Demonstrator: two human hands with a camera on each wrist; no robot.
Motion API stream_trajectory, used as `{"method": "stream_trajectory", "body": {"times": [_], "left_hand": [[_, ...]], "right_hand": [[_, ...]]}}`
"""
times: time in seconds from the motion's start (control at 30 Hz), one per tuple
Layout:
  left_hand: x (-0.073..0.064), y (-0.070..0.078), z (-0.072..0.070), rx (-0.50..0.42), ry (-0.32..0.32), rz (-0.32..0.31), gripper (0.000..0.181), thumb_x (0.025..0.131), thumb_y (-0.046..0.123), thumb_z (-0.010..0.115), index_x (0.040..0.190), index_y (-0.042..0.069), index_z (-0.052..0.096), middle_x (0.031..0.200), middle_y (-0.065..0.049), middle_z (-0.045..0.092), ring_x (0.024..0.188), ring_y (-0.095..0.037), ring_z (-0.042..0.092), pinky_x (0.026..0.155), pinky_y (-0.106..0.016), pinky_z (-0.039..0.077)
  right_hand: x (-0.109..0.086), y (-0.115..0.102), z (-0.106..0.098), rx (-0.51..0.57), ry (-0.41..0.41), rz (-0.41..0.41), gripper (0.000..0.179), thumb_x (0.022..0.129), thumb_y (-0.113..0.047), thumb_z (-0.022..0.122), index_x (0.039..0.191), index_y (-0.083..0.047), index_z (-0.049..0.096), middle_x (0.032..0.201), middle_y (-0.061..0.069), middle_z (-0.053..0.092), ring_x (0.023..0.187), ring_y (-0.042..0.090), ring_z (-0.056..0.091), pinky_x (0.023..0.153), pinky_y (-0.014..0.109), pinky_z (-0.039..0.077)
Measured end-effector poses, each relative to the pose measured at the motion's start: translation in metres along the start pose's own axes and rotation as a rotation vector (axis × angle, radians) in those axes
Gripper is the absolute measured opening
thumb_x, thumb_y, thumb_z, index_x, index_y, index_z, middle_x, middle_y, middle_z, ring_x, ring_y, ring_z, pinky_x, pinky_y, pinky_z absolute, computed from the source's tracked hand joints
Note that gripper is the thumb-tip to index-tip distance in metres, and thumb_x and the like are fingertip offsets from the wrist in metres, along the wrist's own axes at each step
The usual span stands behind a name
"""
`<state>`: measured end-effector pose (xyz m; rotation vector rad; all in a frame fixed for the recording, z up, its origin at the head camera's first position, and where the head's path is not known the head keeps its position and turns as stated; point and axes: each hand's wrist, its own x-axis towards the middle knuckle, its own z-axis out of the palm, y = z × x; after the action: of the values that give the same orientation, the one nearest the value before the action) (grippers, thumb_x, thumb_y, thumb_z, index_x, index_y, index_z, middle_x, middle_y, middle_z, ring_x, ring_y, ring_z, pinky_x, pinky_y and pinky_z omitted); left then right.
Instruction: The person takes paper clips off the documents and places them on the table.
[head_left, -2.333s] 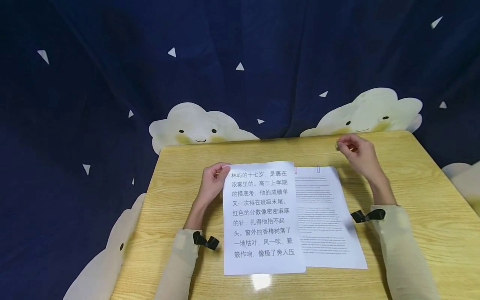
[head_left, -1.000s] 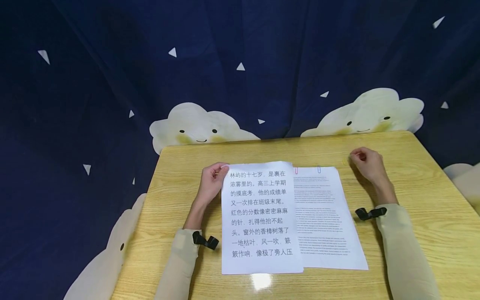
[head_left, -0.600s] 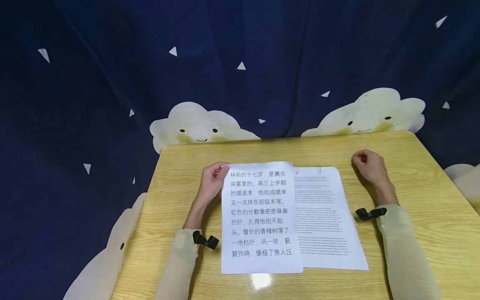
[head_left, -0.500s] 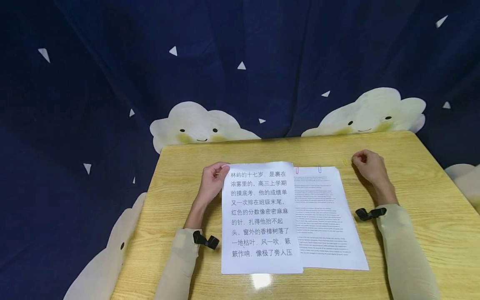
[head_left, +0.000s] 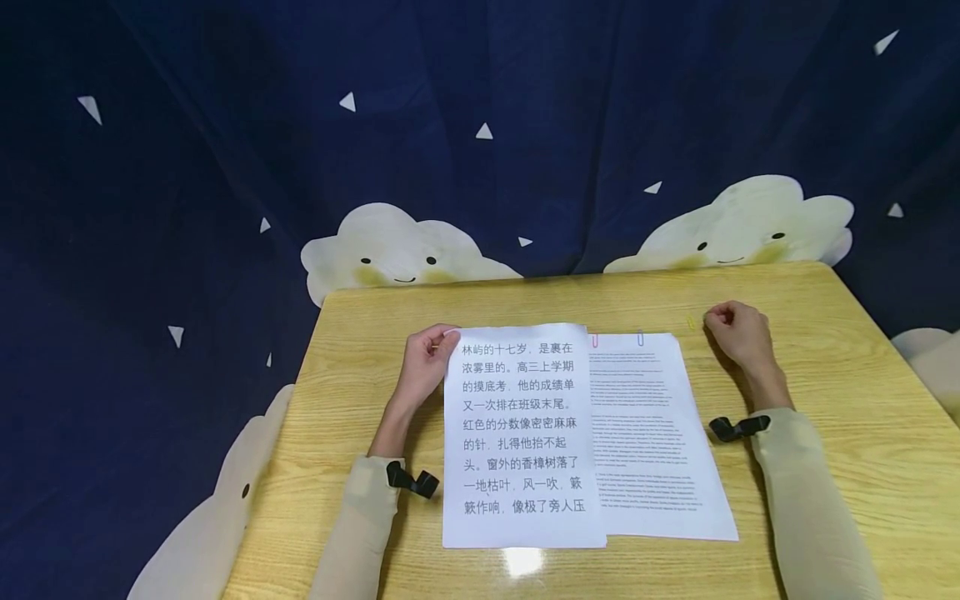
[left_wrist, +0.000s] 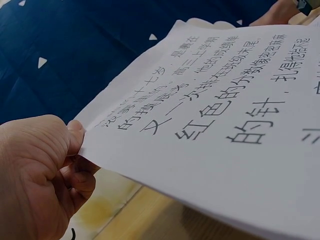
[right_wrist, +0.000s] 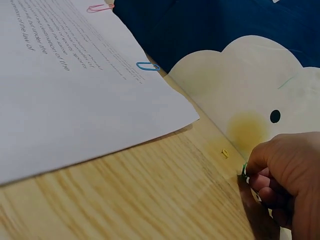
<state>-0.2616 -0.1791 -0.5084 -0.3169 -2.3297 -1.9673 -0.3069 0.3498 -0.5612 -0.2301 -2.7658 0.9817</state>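
My left hand pinches the upper left corner of a stack of white paper with large Chinese print, thumb on top and curled fingers beneath. That corner is raised off the table in the left wrist view. At the far right, my right hand is low over the table, thumb and forefinger pinching a small green paper clip. A yellow paper clip lies on the wood just left of those fingertips. Partly under the Chinese sheets, an English-printed sheet carries a pink paper clip and a blue paper clip on its top edge.
The wooden table ends at the back against a dark blue curtain with white clouds and triangles. Black wrist cameras sit on both sleeves. Bare wood shows to the right of the English sheet and along the back edge.
My right hand has come down and rightward from near the table's back edge, and the yellow paper clip now lies apart from it. My left hand keeps its grip on the paper.
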Motion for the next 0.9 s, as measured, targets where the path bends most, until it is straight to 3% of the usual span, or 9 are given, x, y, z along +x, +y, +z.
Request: {"method": "stream_trajectory", "body": {"times": [0.33,0.5,0.7,0.9], "left_hand": [[-0.001,0.001,-0.003,0.029,0.009,-0.007,0.020,0.107,0.011,0.060,0.112,-0.003,0.075,0.086,-0.017,0.075,0.060,-0.014,0.067,0.052,-0.023,0.053],[-0.003,-0.002,-0.009,0.039,0.056,-0.006,0.019,0.106,0.008,0.061,0.110,-0.004,0.075,0.087,-0.017,0.075,0.061,-0.012,0.066,0.053,-0.022,0.052],[-0.009,-0.009,-0.017,0.042,0.101,-0.052,0.018,0.105,0.006,0.062,0.111,-0.006,0.075,0.087,-0.018,0.075,0.062,-0.010,0.066,0.055,-0.021,0.052],[-0.008,-0.020,-0.030,0.052,0.113,-0.076,0.019,0.105,0.008,0.062,0.112,-0.005,0.074,0.088,-0.020,0.074,0.061,-0.013,0.065,0.052,-0.021,0.050]], "right_hand": [[0.002,-0.004,0.001,0.017,0.016,0.014,0.030,0.104,-0.020,0.056,0.109,0.007,0.067,0.095,0.021,0.064,0.079,0.027,0.054,0.059,0.021,0.039],[0.002,-0.005,0.004,0.025,0.017,-0.001,0.031,0.104,-0.022,0.056,0.110,0.007,0.068,0.095,0.021,0.065,0.078,0.026,0.055,0.060,0.022,0.040],[-0.002,-0.005,0.003,0.048,0.009,0.018,0.034,0.105,-0.023,0.055,0.116,0.007,0.066,0.100,0.021,0.064,0.081,0.024,0.054,0.061,0.022,0.041],[-0.010,-0.005,-0.001,0.064,0.114,-0.053,0.031,0.104,-0.020,0.055,0.114,0.006,0.069,0.098,0.019,0.066,0.076,0.009,0.051,0.061,0.015,0.038]]}}
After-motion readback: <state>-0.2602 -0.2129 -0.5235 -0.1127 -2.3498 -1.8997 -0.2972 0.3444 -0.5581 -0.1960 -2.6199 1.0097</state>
